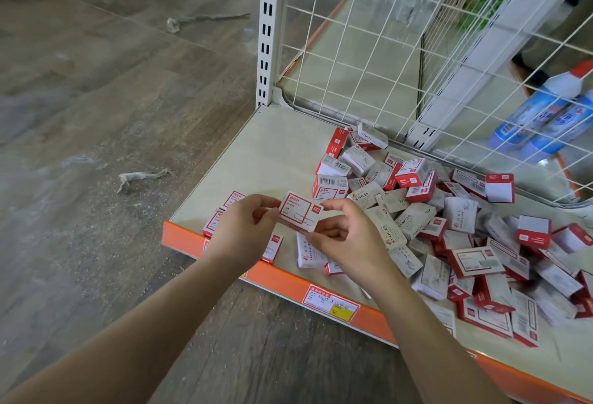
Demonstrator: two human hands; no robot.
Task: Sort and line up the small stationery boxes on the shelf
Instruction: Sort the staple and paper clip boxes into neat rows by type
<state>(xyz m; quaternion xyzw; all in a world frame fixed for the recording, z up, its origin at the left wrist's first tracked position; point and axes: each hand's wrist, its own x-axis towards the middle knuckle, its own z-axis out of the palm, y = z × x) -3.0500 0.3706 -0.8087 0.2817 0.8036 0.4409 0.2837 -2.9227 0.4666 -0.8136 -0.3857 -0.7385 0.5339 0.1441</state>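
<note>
Cream shelf (272,147) with an orange front edge sits low over grey wood-look floor (96,98), where the left hand (244,227) and right hand (340,236) together pinch a paper-clip box (300,211), its long axis tilted down-right, beside the jumbled pile of boxes (449,227).

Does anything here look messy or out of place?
Yes. The small boxes lie in a jumbled heap on the shelf, tilted every way rather than in rows. Crumpled paper scraps also litter the floor.

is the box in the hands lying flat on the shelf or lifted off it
Lifted. Both the left hand and right hand pinch the paper clip box by its ends, above the shelf.
</note>
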